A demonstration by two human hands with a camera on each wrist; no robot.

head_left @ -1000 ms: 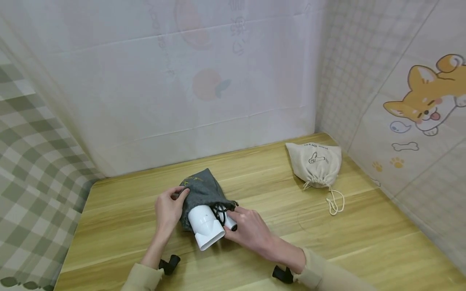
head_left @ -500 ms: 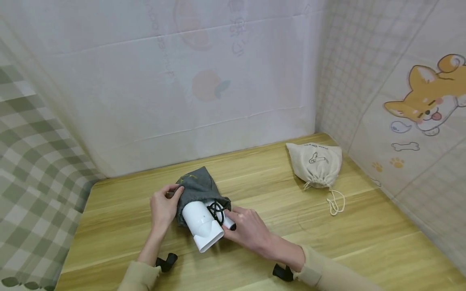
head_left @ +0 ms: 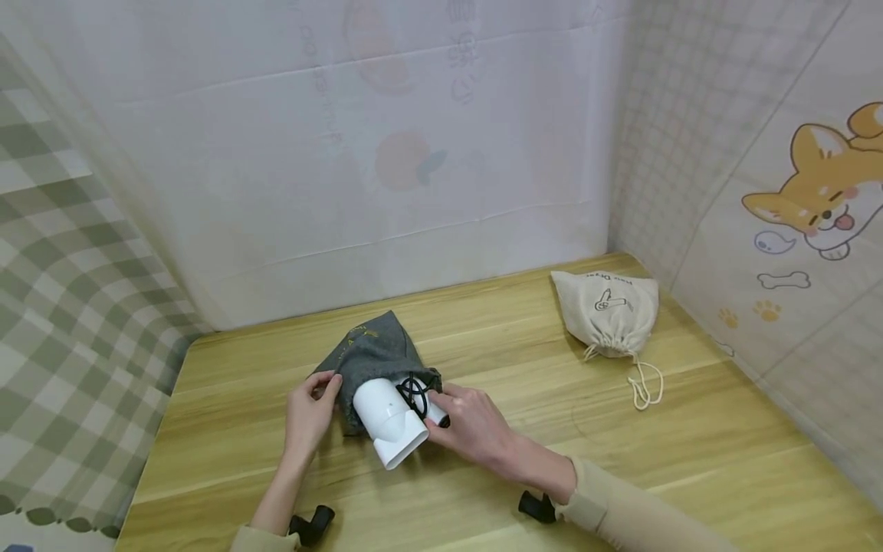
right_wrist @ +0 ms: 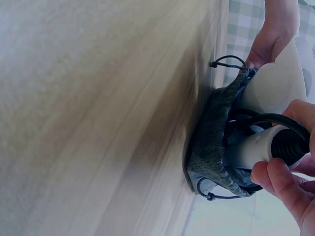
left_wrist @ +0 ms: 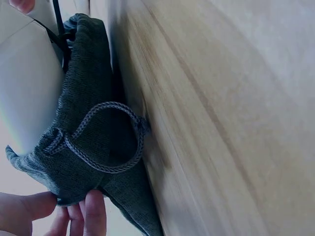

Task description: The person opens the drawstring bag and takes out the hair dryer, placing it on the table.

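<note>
A white hair dryer (head_left: 381, 412) lies partly inside a dark grey drawstring bag (head_left: 375, 349), its flat nozzle pointing out toward me. The black cord (head_left: 412, 392) is bunched beside the dryer's handle (right_wrist: 251, 149) at the bag's mouth. With thumb and fingers, my left hand (head_left: 308, 414) pinches the left edge of the bag's opening. My right hand (head_left: 476, 429) holds the end of the handle between thumb and fingers. In the left wrist view a grey drawstring loop (left_wrist: 106, 137) hangs from the bag's rim. The dryer's rear is hidden in the bag.
A beige drawstring bag (head_left: 607, 310) with a hair dryer print lies at the back right of the wooden table (head_left: 497, 330), its cord trailing forward. Black wrist devices (head_left: 312, 525) show near both forearms. Curtains stand behind and at both sides.
My left hand has shifted its grip lower along the bag's edge, and the bag's left side is drawn outward. The dryer shifts slightly; my right hand stays at its handle.
</note>
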